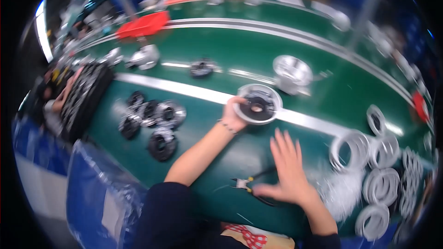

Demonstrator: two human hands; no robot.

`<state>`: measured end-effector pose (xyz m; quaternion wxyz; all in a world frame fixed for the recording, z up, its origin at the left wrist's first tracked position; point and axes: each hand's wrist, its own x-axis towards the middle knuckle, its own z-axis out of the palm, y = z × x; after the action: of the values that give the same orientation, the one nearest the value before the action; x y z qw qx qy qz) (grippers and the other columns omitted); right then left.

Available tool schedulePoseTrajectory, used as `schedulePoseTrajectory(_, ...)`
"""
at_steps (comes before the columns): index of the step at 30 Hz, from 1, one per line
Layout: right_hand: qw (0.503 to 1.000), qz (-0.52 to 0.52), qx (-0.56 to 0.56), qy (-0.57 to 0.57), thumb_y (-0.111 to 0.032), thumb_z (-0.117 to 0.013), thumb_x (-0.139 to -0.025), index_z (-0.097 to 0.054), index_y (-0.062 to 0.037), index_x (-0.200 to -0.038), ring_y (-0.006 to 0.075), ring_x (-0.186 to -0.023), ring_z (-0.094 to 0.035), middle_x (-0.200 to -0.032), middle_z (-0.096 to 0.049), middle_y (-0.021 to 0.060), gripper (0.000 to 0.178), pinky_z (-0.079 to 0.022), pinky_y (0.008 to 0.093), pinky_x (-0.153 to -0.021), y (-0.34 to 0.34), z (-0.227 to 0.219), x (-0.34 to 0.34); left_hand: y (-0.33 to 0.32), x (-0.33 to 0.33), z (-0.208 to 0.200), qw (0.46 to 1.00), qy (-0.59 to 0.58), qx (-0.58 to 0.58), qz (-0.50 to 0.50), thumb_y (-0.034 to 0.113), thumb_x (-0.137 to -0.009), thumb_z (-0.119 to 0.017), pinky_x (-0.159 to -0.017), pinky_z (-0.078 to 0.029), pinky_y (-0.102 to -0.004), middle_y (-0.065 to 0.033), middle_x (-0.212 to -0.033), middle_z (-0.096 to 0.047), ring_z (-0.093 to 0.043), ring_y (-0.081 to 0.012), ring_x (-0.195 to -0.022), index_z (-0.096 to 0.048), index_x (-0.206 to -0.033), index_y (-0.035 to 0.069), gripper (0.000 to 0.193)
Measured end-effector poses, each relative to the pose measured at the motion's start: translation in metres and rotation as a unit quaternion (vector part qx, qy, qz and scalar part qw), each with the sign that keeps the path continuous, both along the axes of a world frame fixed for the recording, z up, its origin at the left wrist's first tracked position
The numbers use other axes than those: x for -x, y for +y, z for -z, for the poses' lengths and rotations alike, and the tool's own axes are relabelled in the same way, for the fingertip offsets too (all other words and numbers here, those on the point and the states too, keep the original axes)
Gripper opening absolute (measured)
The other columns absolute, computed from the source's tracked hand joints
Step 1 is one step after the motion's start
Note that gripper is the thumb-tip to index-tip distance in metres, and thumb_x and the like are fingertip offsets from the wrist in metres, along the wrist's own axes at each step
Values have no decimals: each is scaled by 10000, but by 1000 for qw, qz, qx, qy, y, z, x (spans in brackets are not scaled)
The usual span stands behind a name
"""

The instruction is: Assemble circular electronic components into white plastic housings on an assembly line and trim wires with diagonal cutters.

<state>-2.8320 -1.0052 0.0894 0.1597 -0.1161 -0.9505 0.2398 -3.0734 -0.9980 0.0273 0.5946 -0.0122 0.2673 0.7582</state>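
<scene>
My left hand [234, 114] grips the rim of a round white lamp housing [275, 103], thumb over its edge. Inside the housing sits a black disc [256, 97] with a small hole in the middle. My right hand [290, 168] is spread open with nothing in it, palm down over the bench. Close beside its thumb lie diagonal cutters [242, 183] with dark and yellow handles, partly hidden under the hand.
Several black round parts [161, 144] lie to the left, near a black rack [85, 99]. White rings [349, 150] are stacked at right beside a clump of thin white strands [342, 191]. Across the white strip stand a shiny reflector cup [293, 74] and a red tray [144, 25].
</scene>
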Motion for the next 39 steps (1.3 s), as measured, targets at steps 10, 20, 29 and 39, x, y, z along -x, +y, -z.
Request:
schedulePoseTrajectory(10, 985, -60, -14, -162, -546, -743, -474, -276, 70, -1262, 426, -1246, -198, -1334, -226, 271, 1104, -165, 578, -974, -38, 17, -35, 53, 80, 20, 979, 41, 6, -201, 66, -654, -394, -866, -444, -457, -220, -996, -499, -530, -342, -907, -396, -970, -94, 354)
schedulePoseTrajectory(20, 740, 169, 546, 355, -492, -289, -905, -455, 23, -1165, 188, -996, -509, -1087, -533, 97, 600, -386, 304, -902, 102, 33, 48, -12, -75, -52, 953, 276, -114, -50, -2, -680, -407, -900, -388, -269, -104, -1123, -515, -510, -169, -1004, -425, -1200, -10, 520)
schedulePoseTrajectory(29, 867, 301, 321, 234, -428, -468, -861, -500, 69, -1047, 227, -918, -549, -968, -566, 212, 532, -417, 317, -791, 86, 35, 43, 14, -51, -32, 977, 210, -24, -30, 11, -643, -380, -913, -400, -348, -135, -1041, -536, -523, -248, -972, -452, -1116, -35, 481)
schedulePoseTrajectory(39, 976, -45, -86, -196, -393, -731, -564, -336, 51, -1246, 356, -1141, -352, -1246, -354, 203, 905, -240, 536, -968, -41, 27, -37, 99, 129, 49, 932, 287, 146, -168, 27, -661, -456, -678, -449, -352, -113, -788, -515, -534, -240, -780, -490, -706, -2, 64)
